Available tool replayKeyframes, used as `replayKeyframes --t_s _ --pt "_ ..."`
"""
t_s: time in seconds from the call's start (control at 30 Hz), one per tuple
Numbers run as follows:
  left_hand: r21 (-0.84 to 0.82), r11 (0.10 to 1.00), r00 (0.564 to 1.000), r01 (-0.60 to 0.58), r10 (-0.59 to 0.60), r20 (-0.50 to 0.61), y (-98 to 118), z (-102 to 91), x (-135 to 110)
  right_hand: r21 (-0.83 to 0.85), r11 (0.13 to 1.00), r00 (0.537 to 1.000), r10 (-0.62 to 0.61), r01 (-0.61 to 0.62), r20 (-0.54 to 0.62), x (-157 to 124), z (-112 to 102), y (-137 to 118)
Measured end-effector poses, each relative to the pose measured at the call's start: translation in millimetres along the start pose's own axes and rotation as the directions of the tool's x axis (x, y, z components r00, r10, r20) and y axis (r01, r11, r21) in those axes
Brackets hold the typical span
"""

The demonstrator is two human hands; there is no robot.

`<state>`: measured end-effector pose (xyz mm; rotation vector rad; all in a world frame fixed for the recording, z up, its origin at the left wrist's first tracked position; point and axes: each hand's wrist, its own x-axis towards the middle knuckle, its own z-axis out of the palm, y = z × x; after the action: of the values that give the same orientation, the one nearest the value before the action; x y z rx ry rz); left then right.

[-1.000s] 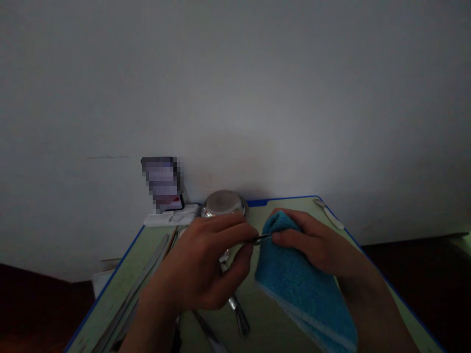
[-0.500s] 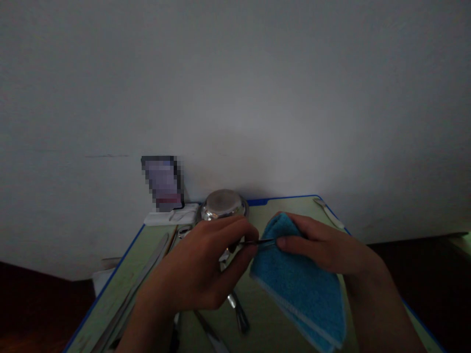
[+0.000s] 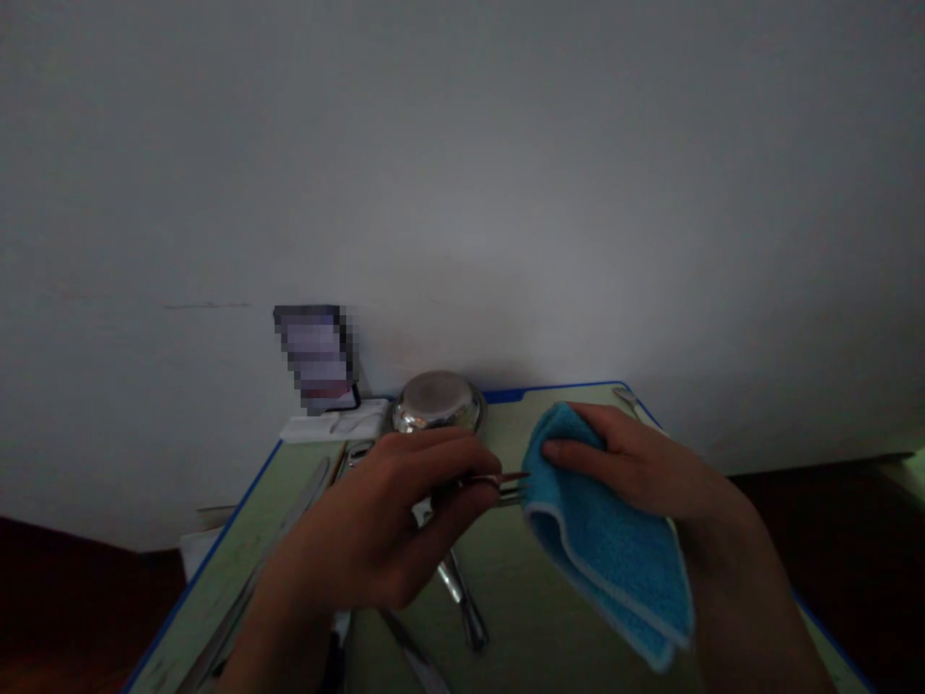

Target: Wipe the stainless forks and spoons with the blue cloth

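My left hand [image 3: 394, 516] pinches a metal fork [image 3: 515, 492] between thumb and fingers, its tines pointing right; the fork's handle is hidden behind the hand. My right hand [image 3: 643, 472] grips a folded blue cloth [image 3: 614, 559], thumb pressed on top and the lower corners hanging down. The tine tips lie right at the cloth's left edge; whether they touch it I cannot tell. Below my left hand, a utensil with a shiny, dark-ended handle [image 3: 462, 602] rests on the green table [image 3: 564, 617], partly covered by the hand.
An upturned metal bowl [image 3: 437, 395] sits at the table's back, against the wall. Left of it, a phone [image 3: 318, 357] leans above a white case [image 3: 365, 419]. A long knife [image 3: 307, 496] lies at left, a blade [image 3: 415, 655] in front, another utensil [image 3: 627, 397] at the right back corner.
The cloth has slid off the fork toward the right, with my right hand slightly raised, and the tines now show. My left hand has shifted very little.
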<state>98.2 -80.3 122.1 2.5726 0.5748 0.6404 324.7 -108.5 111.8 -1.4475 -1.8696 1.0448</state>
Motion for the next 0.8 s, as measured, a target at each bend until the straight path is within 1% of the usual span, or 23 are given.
replayKeyframes --t_s 0.07,0.1,0.13,0.23,0.33,0.43,0.53,0.67,0.8 --pt "0.006 1.000 1.000 0.025 -0.025 -0.018 -3 -1.5 -1 -0.039 0.998 0.998 0.046 -0.048 -0.050 -2 -4 4" --pt "0.010 0.999 0.999 0.042 -0.042 -0.023 -4 -2.3 -1 -0.036 0.997 0.996 0.063 -0.065 -0.057 -4 -6 6" --pt "0.016 0.998 0.998 0.061 -0.061 -0.023 -6 -3.0 -2 -0.011 0.997 0.996 0.080 -0.080 -0.044 -7 -9 8" --pt "0.063 0.993 0.994 0.103 -0.101 -0.037 -12 -4.5 -2 0.134 0.983 0.991 0.123 -0.129 0.050 -15 -15 11" --pt "0.090 0.989 0.993 0.116 -0.115 -0.016 -14 -4.4 -1 0.213 0.968 0.989 0.113 -0.131 0.097 -17 -15 9" --pt "0.077 0.989 0.992 0.123 -0.126 0.032 -12 -2.3 0 0.168 0.981 0.988 0.076 -0.098 0.131 -13 -9 4" --pt "0.043 0.994 0.993 0.103 -0.105 0.053 -8 1.2 1 0.083 0.995 0.989 0.035 -0.047 0.143 -8 -3 -1" --pt "0.027 0.996 0.994 0.080 -0.081 0.071 -4 4.8 2 -0.018 0.999 0.985 -0.032 0.036 0.170 -6 0 -3" --pt "0.021 0.997 0.994 0.074 -0.076 0.079 -3 4.9 3 -0.099 0.992 0.985 -0.056 0.073 0.163 -5 0 -3"
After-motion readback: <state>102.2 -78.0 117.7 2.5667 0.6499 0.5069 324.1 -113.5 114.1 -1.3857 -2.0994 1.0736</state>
